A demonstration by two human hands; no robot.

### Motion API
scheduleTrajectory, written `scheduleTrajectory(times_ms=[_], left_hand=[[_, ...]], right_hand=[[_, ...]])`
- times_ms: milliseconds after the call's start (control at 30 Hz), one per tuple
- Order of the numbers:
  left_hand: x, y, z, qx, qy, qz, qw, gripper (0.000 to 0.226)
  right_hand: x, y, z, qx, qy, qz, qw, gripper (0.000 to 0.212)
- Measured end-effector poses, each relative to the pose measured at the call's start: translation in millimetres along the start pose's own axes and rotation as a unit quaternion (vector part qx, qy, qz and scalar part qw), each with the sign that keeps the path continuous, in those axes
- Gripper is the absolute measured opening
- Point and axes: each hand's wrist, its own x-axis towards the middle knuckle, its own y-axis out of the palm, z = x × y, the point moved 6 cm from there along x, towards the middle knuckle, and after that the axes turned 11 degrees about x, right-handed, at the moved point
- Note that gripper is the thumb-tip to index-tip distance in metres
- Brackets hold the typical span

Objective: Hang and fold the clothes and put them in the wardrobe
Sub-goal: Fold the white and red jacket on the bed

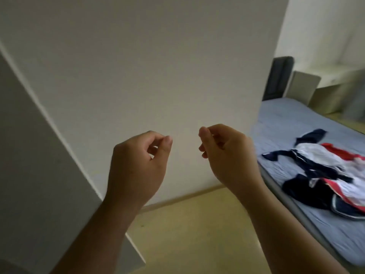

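My left hand (138,161) and my right hand (223,153) are raised side by side in front of a plain white wall, fingers curled loosely with thumb near fingertips, and nothing is in either. A heap of clothes (331,175) in navy, white and red lies on the blue bed (286,123) to my right, well away from both hands. A white panel (29,155), possibly the wardrobe's side or door, fills the left edge, just beside my left forearm.
A dark headboard (278,78) and a pale cushion-like piece (304,88) stand at the bed's far end. Yellowish floor (197,234) runs between the wall and the bed. The picture is motion-blurred.
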Motion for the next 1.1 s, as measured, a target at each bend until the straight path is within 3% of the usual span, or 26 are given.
scheduleTrajectory(times_ms=[167, 367, 633, 833, 1100], left_hand=[[-5.1, 141.5, -136.8, -0.068, 0.065, 0.087, 0.992, 0.023], [-28.6, 289.3, -263.2, -0.11, 0.085, 0.204, 0.969, 0.025], [-39.8, 461.8, -400.4, -0.155, 0.135, 0.335, 0.92, 0.026], [-42.6, 597.1, -486.9, -0.181, 0.174, 0.421, 0.872, 0.024], [-44.4, 750.2, -624.1, -0.176, 0.23, 0.513, 0.808, 0.011]], right_hand=[[1.7, -172.9, -86.1, -0.065, 0.049, -0.075, 0.994, 0.03], [-6.9, -339.5, -177.1, -0.117, 0.123, -0.149, 0.974, 0.032], [-3.8, -502.5, -282.6, -0.186, 0.191, -0.225, 0.937, 0.038], [20.2, -606.2, -363.8, -0.246, 0.267, -0.234, 0.902, 0.041], [32.4, -752.1, -451.9, -0.288, 0.342, -0.281, 0.849, 0.034]])
